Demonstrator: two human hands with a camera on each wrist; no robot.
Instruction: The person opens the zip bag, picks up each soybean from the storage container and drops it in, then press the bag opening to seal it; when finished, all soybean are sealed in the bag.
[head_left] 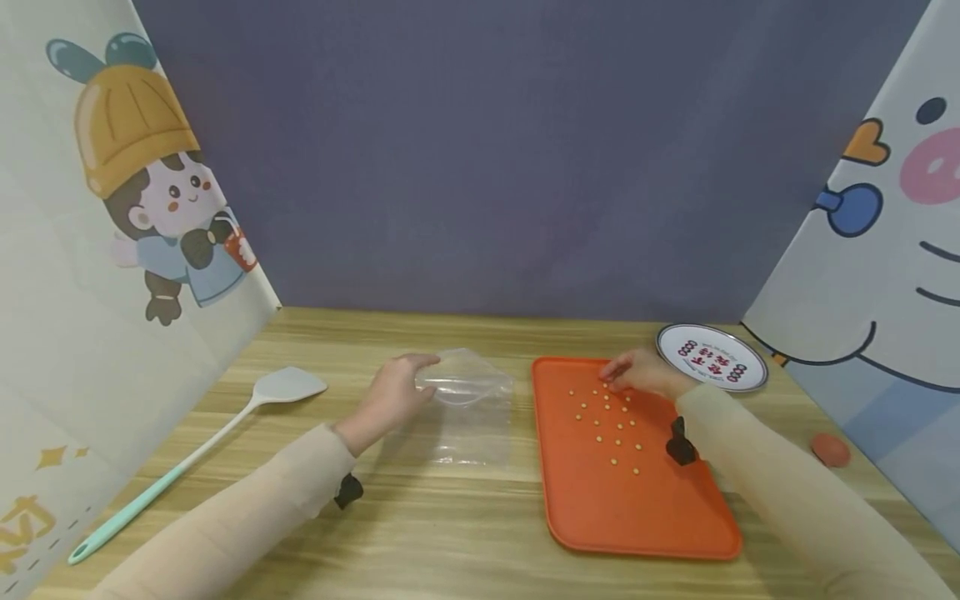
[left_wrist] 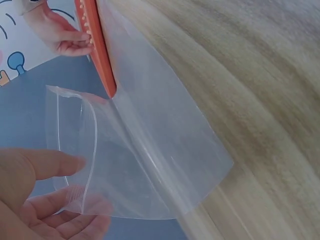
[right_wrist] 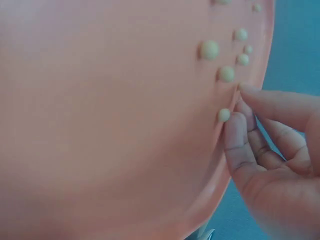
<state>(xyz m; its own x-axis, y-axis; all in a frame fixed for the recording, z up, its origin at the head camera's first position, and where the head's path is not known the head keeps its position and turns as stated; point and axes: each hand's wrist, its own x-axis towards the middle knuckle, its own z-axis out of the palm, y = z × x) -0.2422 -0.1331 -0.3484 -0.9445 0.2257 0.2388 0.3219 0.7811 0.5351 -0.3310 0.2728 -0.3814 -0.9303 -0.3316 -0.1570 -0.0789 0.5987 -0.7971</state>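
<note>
My left hand (head_left: 392, 398) holds a clear zip-lock bag (head_left: 472, 425) by its zip end, with thumb and fingers on either side of the film. In the left wrist view the zip lines of the bag (left_wrist: 145, 145) run beside the fingertips, and the film spreads over the wood. Over the far edge of an orange tray (head_left: 600, 508), my right hand (head_left: 643, 372) reaches down among small round yellow beans (head_left: 618, 442). The right wrist view shows its fingertips apart at the tray's rim, one beside a bean (right_wrist: 223, 115); no bean shows clearly between them.
On the left lies a spatula (head_left: 217, 437) with a white head and mint handle. A white plate (head_left: 711, 357) with red lettering stands behind the tray to the right. Farther right is a reddish round object (head_left: 830, 450). Printed panels and a dark backdrop enclose the wooden table (head_left: 442, 533).
</note>
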